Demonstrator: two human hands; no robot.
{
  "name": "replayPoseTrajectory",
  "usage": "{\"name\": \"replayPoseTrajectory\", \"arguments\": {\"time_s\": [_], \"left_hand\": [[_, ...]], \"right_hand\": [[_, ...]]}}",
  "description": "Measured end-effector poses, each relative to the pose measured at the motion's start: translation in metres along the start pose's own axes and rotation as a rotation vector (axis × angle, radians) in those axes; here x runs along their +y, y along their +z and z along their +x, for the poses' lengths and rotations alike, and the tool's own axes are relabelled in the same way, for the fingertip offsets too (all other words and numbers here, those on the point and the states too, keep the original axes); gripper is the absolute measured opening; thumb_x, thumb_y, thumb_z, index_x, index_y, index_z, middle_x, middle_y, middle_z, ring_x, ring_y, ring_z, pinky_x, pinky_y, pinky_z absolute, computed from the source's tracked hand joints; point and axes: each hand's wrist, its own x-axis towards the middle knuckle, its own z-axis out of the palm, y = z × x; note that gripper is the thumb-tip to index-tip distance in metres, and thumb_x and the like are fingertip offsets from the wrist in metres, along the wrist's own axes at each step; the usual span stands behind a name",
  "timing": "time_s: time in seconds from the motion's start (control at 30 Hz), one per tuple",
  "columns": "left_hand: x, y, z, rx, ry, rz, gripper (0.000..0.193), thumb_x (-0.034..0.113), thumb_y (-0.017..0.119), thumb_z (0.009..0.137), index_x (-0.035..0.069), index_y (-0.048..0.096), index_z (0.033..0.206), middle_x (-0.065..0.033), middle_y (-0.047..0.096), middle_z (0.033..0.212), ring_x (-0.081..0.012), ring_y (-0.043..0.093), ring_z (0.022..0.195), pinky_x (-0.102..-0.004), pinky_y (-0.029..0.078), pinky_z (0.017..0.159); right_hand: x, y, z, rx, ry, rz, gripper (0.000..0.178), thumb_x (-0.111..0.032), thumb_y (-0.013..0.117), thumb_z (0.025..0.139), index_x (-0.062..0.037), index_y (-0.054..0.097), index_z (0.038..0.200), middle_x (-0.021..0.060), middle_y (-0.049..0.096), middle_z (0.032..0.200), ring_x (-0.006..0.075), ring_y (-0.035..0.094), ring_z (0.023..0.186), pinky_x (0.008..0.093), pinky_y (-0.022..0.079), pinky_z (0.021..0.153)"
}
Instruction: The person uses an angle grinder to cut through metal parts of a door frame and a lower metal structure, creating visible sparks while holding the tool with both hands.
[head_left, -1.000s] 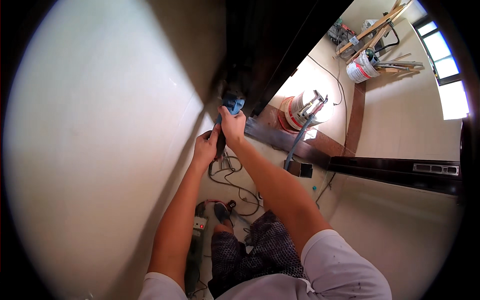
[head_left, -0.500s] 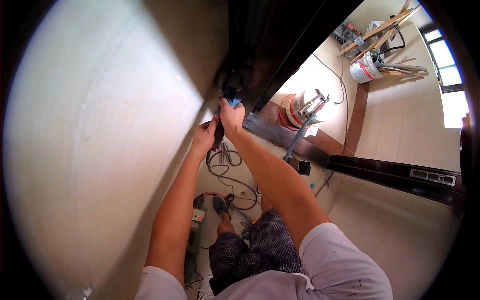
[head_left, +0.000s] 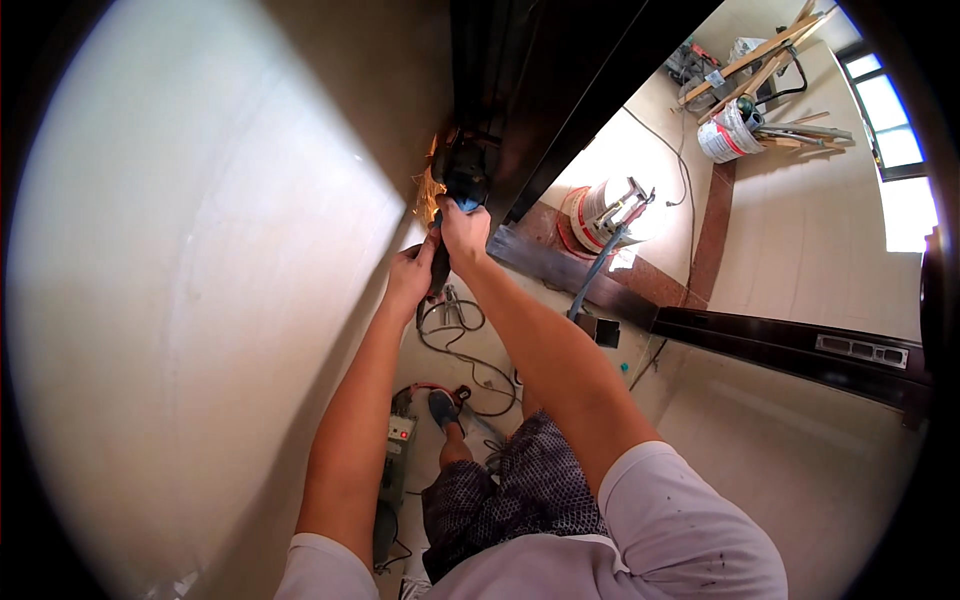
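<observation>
Both my hands grip an angle grinder (head_left: 470, 190), blue and black, up against a dark door frame (head_left: 520, 90). My right hand (head_left: 462, 232) is wrapped round its body near the head. Lower down, my left hand (head_left: 411, 272) closes on the grinder's rear handle end. Orange sparks (head_left: 430, 185) spray from the head, on the side towards the pale wall (head_left: 250, 200). The disc itself is hidden in the dark. A black power cord (head_left: 450, 350) loops over the floor below the tool.
A green welding machine (head_left: 398, 440) with a red light stands by my left leg. Beyond the dark threshold beam (head_left: 580, 275) sits a white bucket (head_left: 602, 215) with a clamp on top. Farther back, another bucket (head_left: 728, 135) holds wood strips and tools.
Sparks now fly from the grinder's head; none showed half a second ago. My hands and the tool have stayed almost in place.
</observation>
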Motion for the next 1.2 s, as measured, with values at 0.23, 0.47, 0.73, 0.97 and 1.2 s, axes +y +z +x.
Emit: {"name": "replayPoseTrajectory", "arguments": {"time_s": [0.23, 0.47, 0.73, 0.97, 1.2], "left_hand": [[0.009, 0.001, -0.004, 0.042, -0.005, -0.031, 0.066, 0.062, 0.066, 0.105, -0.003, 0.073, 0.099, -0.0062, 0.066, 0.073, -0.0158, 0.059, 0.053, -0.0358, 0.052, 0.045], [0.014, 0.011, -0.002, 0.064, -0.003, 0.015, 0.064, 0.06, 0.06, 0.109, -0.002, 0.07, 0.097, -0.0094, 0.069, 0.07, -0.0203, 0.064, 0.049, -0.035, 0.047, 0.042], [0.01, 0.007, 0.002, 0.029, -0.003, -0.012, 0.069, 0.063, 0.065, 0.105, -0.006, 0.074, 0.106, -0.0052, 0.064, 0.073, -0.0149, 0.058, 0.052, -0.0352, 0.054, 0.044], [0.006, -0.002, 0.002, 0.055, -0.024, 0.011, 0.07, 0.064, 0.064, 0.105, -0.006, 0.074, 0.105, -0.006, 0.064, 0.073, -0.0163, 0.059, 0.052, -0.0351, 0.053, 0.045], [0.01, 0.006, 0.001, 0.029, -0.017, -0.018, 0.07, 0.063, 0.066, 0.105, -0.006, 0.073, 0.102, -0.0069, 0.066, 0.074, -0.0171, 0.06, 0.053, -0.0358, 0.053, 0.045]], "right_hand": [[-0.008, 0.005, 0.002, -0.049, 0.032, 0.006, 0.034, -0.024, 0.084, 0.086, 0.0031, 0.065, 0.091, 0.0085, 0.068, 0.076, 0.0178, 0.063, 0.06, 0.0377, 0.052, 0.058], [-0.003, 0.005, 0.014, -0.054, 0.058, 0.076, 0.031, -0.023, 0.083, 0.086, 0.0025, 0.066, 0.087, 0.0071, 0.067, 0.075, 0.0177, 0.063, 0.059, 0.0375, 0.052, 0.056], [-0.011, 0.003, 0.01, -0.053, 0.079, 0.047, 0.028, -0.021, 0.082, 0.086, 0.0018, 0.066, 0.084, 0.0074, 0.067, 0.073, 0.0175, 0.063, 0.059, 0.0375, 0.052, 0.056], [-0.013, 0.008, -0.002, -0.025, 0.045, -0.008, 0.027, -0.02, 0.081, 0.087, 0.0016, 0.065, 0.082, 0.0084, 0.068, 0.073, 0.0189, 0.064, 0.056, 0.038, 0.052, 0.055], [-0.018, 0.0, 0.003, -0.051, 0.074, 0.016, 0.034, -0.026, 0.083, 0.085, 0.0041, 0.067, 0.083, 0.0098, 0.069, 0.072, 0.0204, 0.066, 0.057, 0.0396, 0.054, 0.057]]}}
